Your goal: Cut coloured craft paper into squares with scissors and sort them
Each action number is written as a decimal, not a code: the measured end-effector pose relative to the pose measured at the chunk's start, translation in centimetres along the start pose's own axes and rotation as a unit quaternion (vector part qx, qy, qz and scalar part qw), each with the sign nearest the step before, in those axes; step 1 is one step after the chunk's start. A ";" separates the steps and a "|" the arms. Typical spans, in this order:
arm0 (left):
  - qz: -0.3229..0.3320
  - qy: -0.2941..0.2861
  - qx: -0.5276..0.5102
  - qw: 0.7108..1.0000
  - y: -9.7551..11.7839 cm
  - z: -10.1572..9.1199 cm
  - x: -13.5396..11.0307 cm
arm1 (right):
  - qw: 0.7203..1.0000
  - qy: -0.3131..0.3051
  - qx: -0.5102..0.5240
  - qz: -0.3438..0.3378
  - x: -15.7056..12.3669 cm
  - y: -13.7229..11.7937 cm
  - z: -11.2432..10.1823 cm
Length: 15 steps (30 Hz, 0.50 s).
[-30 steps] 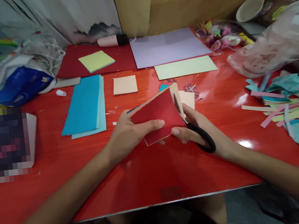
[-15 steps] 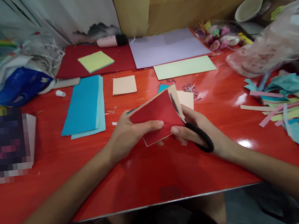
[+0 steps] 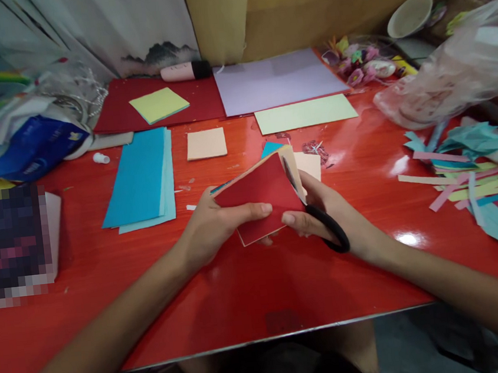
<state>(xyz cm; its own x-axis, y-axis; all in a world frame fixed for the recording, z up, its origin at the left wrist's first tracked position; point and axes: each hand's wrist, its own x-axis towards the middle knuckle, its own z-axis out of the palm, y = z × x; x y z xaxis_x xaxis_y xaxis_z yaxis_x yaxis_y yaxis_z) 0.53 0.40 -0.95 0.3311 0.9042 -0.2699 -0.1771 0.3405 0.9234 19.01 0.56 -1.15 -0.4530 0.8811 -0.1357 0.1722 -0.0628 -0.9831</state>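
Note:
My left hand [image 3: 217, 222] grips a stack of paper with a red sheet [image 3: 256, 194] on top, its thumb lying across the front. Thin edges of blue and cream paper show along the stack's upper side. In my right hand [image 3: 331, 210] is a pair of black-handled scissors [image 3: 336, 228], thumb through one loop. The blades sit at the stack's right edge, where a cream strip [image 3: 291, 161] leans away beyond them. My left fingers are mostly hidden behind the paper. Both hands are above the red table, close together.
Blue folded paper [image 3: 141, 180], a peach square [image 3: 206, 143] and a pale green strip [image 3: 306, 114] lie around the hands. Behind are a lilac sheet [image 3: 280, 82] and a yellow square [image 3: 159, 105]. Cut paper strips [image 3: 466, 181] are heaped at right, below a plastic bag [image 3: 441, 71].
The scissors and my right hand have shifted very slightly left, the black handle swinging a little closer to the paper. My left hand keeps its hold on the stack.

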 end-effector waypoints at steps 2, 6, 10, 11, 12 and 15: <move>-0.001 0.004 0.000 1.000 0.0 0.0 0.1 | 0.999 0.012 0.026 0.022 0.0 0.0 0.1; -0.001 0.002 -0.001 1.000 0.2 0.1 0.0 | 0.998 0.012 0.049 0.031 0.1 0.0 0.1; -0.022 -0.012 -0.007 1.000 0.3 0.2 -0.1 | 0.998 -0.015 0.061 -0.004 0.2 0.3 -0.1; -0.028 -0.017 -0.012 0.999 0.3 0.2 -0.1 | 0.998 -0.019 0.061 -0.013 0.2 0.3 -0.1; -0.031 -0.021 -0.016 0.999 0.2 0.2 -0.1 | 0.998 -0.020 0.057 -0.018 0.1 0.3 -0.1; -0.028 -0.021 -0.014 0.999 0.2 0.3 -0.1 | 1.000 -0.006 0.026 -0.012 0.0 0.2 -0.1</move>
<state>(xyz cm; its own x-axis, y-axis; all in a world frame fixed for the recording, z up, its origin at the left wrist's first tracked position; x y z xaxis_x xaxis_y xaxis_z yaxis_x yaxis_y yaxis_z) 0.71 0.26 -0.69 0.3803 0.8720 -0.3082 -0.1834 0.3978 0.8990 19.09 0.59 -1.32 -0.4666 0.8771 -0.1138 0.1154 -0.0672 -0.9910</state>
